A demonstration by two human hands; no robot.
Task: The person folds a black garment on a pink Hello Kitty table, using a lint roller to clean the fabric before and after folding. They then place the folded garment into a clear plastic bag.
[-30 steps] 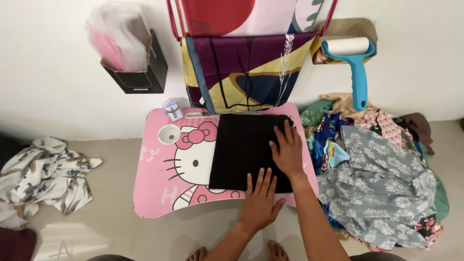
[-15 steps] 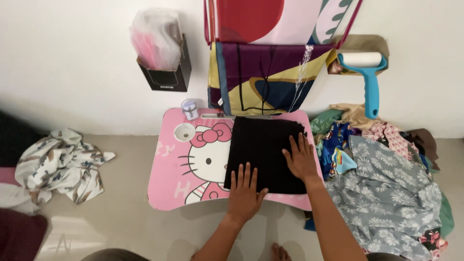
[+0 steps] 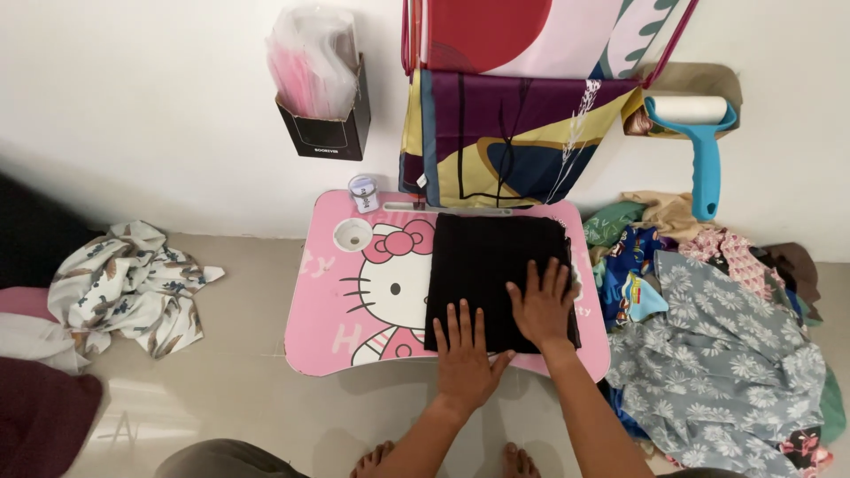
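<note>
Spreading over the lower right of the frame was a big heap of clothes (image 3: pixel 717 354), grey flowered cloth on top, lying on the floor. At the centre stood a pink tabletop (image 3: pixel 354 292) with a cartoon cat drawing. On its right half lay the folded black cloth (image 3: pixel 487 265), flat and almost square. Both hands were pressed on its near edge with the fingers spread and flat; neither one gripped anything. The left hand (image 3: pixel 465 358) lay half on the cloth and half on the tabletop, the right hand (image 3: pixel 542 305) fully on the cloth. I judged the cloth to be light, soft and limp, so it would sag if lifted at one point; better to take it at two corners of the folded edge. A crumpled patterned cloth (image 3: pixel 124 283) lay at left, a blue lint roller (image 3: pixel 699 133) hung at upper right, and a small jar (image 3: pixel 363 193) stood at the tabletop's far edge.
</note>
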